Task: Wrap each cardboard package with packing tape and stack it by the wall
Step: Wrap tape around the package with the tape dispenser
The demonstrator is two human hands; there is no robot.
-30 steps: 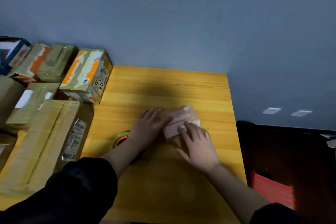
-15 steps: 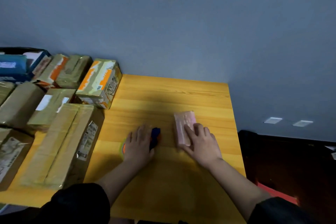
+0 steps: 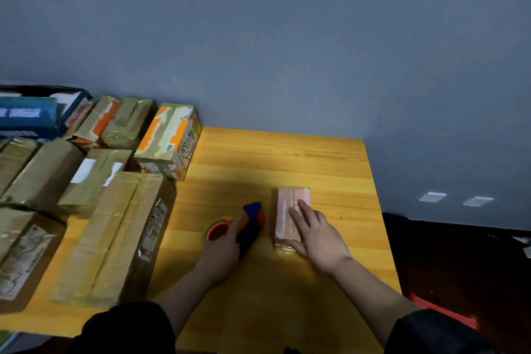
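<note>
On the worktop (image 3: pixel 287 152), the right hand (image 3: pixel 319 236) lay flat on the package (image 3: pixel 287 210), steadying it. The left hand (image 3: pixel 221 250) gripped the tape dispenser (image 3: pixel 253 224), likely to begin wrapping.

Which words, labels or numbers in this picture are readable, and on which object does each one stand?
None can be read for certain.
Blue box: white lettering, blurred.
Orange-and-white box: barcode and handwritten marks on its side, unclear.
Long taped box: shipping label on its side, too small.
Box at the left edge: printed label, blurred.
</note>
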